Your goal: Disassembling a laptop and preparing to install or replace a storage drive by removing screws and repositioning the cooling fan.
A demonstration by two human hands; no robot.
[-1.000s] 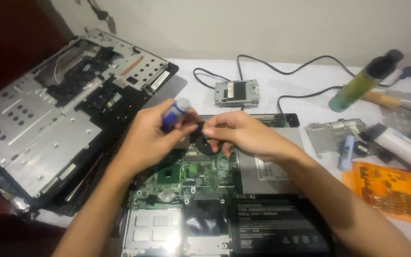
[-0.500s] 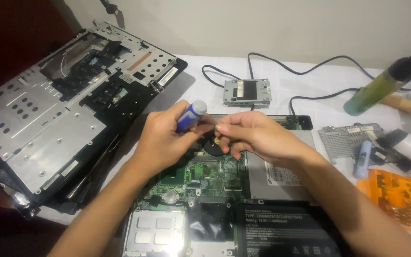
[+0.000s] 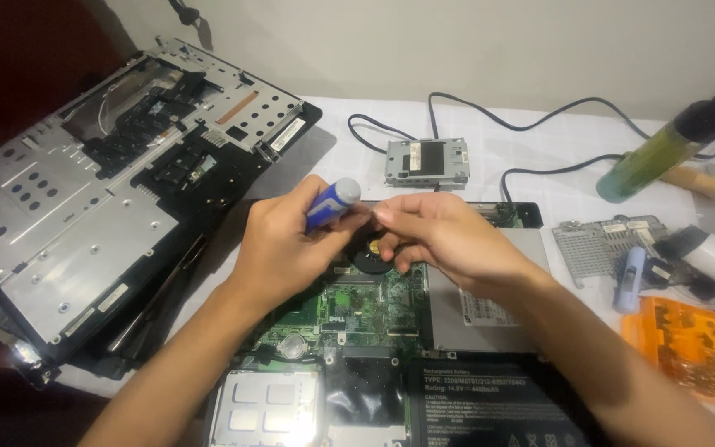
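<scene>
Left hand (image 3: 279, 248) grip clenched on blue screwdriver (image 3: 333, 201), right hand (image 3: 440, 236) pinching its shaft, over open laptop (image 3: 357, 314), bare tablecloth (image 3: 490, 132) beyond

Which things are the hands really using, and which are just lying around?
In use:
left hand gripping the blue screwdriver
right hand at the screwdriver's tip
opened laptop base
black fan under the hands

Lying about:
removed laptop cover
small metal drive caddy
green bottle
orange parts tray
black cables

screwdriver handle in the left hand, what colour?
Blue with a pale grey cap, on the screwdriver handle in the left hand; head view.
</scene>
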